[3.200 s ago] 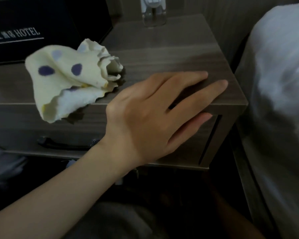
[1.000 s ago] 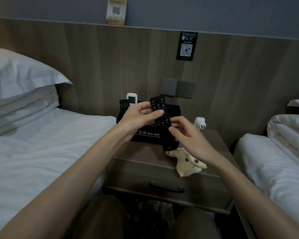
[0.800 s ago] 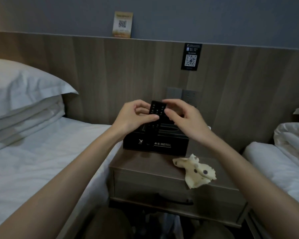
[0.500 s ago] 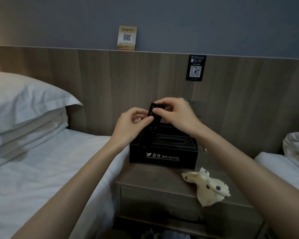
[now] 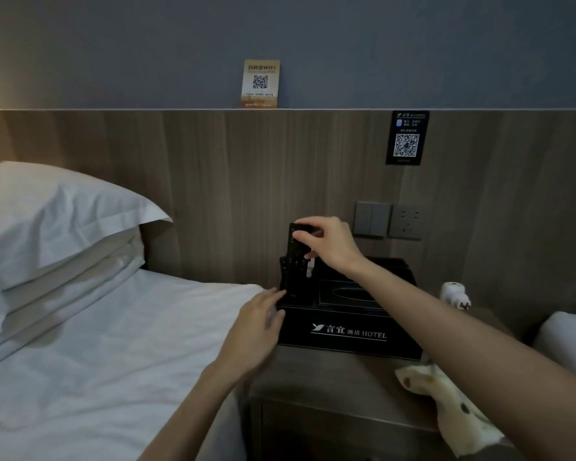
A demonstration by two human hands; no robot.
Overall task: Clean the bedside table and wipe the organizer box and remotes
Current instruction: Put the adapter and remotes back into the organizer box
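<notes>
Remote (image 5: 295, 261) is standing nearly upright in the left-hand slot of the organizer box (image 5: 346, 331), centre of the frame, its lower end hiding inside the box. Right hand (image 5: 333, 244) is reaching in from the lower right and pinching the remote's top end, fingers curled over it. Left hand (image 5: 256, 331) is coming up from the bottom centre, fingers stretched and loosely apart, gripping nothing, with its fingertips at the box's left edge. The black box with HOTEL lettering is sitting on the bedside table (image 5: 330, 387), back against the wood wall panel. Spotted cloth (image 5: 453, 407) is lying on the table's front right corner, partly draping over the edge, under the right forearm. Bed (image 5: 97, 344) with white pillows (image 5: 47, 211) is filling the left side. Wall switch (image 5: 371, 218) is showing just above the right wrist.
</notes>
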